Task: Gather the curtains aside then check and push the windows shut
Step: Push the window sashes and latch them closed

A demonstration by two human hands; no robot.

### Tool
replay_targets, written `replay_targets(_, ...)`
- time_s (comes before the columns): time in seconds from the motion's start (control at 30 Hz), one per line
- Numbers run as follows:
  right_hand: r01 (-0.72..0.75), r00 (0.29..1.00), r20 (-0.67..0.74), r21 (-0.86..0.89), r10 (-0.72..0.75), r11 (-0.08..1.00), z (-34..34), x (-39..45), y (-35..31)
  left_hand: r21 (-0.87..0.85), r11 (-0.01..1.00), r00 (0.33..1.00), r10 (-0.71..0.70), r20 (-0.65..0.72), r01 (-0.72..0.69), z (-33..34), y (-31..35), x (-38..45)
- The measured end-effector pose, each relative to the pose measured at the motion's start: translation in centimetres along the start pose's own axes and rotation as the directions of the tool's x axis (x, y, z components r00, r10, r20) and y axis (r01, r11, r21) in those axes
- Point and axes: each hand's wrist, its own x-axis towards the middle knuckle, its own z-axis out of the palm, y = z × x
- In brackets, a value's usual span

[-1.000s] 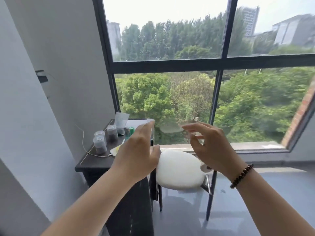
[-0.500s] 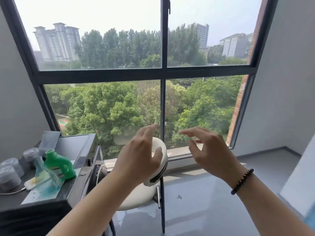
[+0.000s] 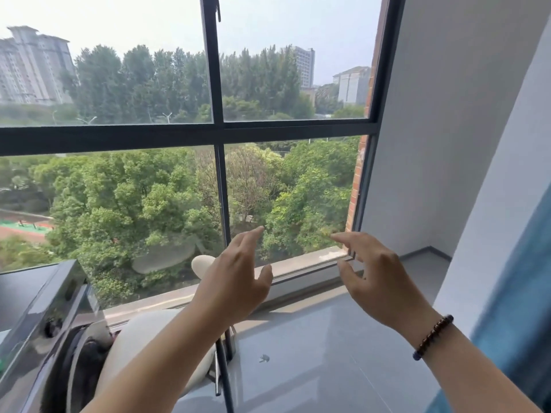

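Windows (image 3: pixel 214 135) face both raised, empty hands (image 3: pixel 235 281).

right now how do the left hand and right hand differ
The right hand wears a dark beaded bracelet at the wrist; the left hand wears nothing. The left hand sits in front of the window's centre post, the right nearer the window's right corner, toward the blue curtain. The left shows its back with fingers pointing up; the right's fingers point left. Both are raised, fingers loosely spread, holding nothing.

Bare forearms without sleeves; a dark beaded bracelet (image 3: pixel 433 336) with one blue bead encircles the wrist below the right hand (image 3: pixel 378 278).
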Motion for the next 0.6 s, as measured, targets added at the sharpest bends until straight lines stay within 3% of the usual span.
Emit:
replay_targets(0.37,-0.190,0.958,0.190,-0.149,0.217,0.970,1.0,3.5,6.9,-0.068,0.998,0.998,-0.016,0.066,0.021,5.0,-4.2,8.1)
replay_targets(0.6,-0.141,0.951,0.243,-0.214,0.193,0.967,5.1,13.0,10.1,-0.103,0.994,0.992,0.058,0.112,-0.047,7.3,-9.9,16.5)
